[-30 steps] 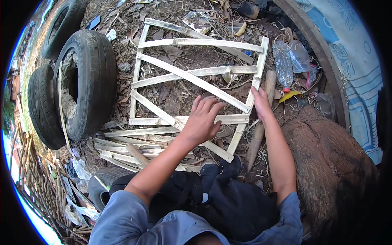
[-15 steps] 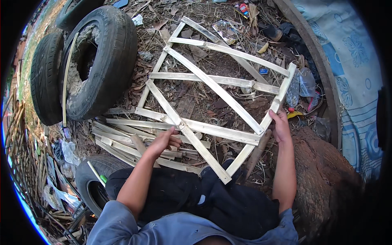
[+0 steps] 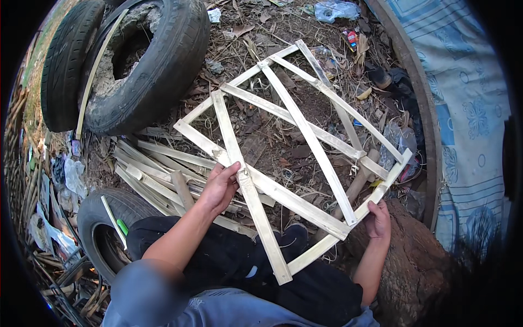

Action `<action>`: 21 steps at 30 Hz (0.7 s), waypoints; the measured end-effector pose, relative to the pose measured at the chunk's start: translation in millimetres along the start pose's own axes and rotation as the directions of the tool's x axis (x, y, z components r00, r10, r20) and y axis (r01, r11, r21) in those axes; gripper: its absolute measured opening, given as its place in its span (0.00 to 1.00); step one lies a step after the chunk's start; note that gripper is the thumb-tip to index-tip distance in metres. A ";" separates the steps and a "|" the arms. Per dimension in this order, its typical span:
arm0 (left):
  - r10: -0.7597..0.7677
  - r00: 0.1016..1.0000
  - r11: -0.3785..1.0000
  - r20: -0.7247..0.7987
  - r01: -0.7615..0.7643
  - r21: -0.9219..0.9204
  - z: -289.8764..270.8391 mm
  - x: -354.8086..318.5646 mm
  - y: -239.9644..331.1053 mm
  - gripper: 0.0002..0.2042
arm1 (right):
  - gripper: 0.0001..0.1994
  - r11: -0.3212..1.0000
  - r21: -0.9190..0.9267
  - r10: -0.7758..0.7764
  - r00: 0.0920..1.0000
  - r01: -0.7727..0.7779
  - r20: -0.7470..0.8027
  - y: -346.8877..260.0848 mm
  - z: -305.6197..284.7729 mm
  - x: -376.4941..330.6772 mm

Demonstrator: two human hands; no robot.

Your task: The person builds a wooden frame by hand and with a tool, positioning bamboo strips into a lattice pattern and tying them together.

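Observation:
A frame of pale bamboo strips (image 3: 297,117), with long rails, end pieces and slanting cross strips, hangs tilted above my lap and the littered ground. My left hand (image 3: 220,187) is closed on it where a slanting strip crosses the nearest long rail. At the right end, my right hand (image 3: 378,219) grips the end strip, its thumb on the upper side. One lower corner of the frame reaches over my dark trousers (image 3: 218,245). The fingers under the strips are partly hidden.
Split bamboo strips (image 3: 158,177) lie piled at the left. Old tyres (image 3: 155,82) stand at the upper left, another tyre (image 3: 90,229) beside my left leg. A brown stump (image 3: 417,256) is at the right, near a curved edge and a blue patterned cloth (image 3: 468,109).
My left hand has gone from loose and apart to gripping the frame. The frame has turned clockwise, its right end coming lower and nearer, and my right hand has moved down with it.

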State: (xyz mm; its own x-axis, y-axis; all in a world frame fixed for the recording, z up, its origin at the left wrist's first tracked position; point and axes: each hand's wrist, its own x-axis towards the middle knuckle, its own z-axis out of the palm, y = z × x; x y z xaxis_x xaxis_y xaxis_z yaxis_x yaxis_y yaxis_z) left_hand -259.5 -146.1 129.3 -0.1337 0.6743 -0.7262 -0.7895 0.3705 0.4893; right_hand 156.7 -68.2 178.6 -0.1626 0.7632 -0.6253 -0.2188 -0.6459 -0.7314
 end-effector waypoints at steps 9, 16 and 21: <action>-0.132 0.955 0.943 0.265 0.039 0.331 46.3 63.8 73.2 0.16 | 0.08 0.989 0.150 0.010 0.996 0.004 -0.094 37.8 21.4 -42.9; 0.394 0.896 -0.229 0.204 -0.119 0.966 75.4 124.3 156.3 0.33 | 0.10 0.925 0.103 0.364 0.931 -0.366 0.035 154.1 101.2 43.3; 0.246 0.847 -0.101 0.471 -0.461 0.882 57.5 -9.4 91.6 0.25 | 0.16 0.896 0.039 0.441 0.897 -0.442 0.027 213.3 105.6 59.8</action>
State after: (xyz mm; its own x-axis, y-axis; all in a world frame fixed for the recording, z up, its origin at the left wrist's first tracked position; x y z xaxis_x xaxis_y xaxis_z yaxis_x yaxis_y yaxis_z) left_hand -296.1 -81.7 208.7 -0.0253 0.9632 -0.2674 0.6697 0.2150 0.7108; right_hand -1.3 -158.4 13.9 -0.2687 0.4003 -0.8761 -0.1621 -0.9154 -0.3685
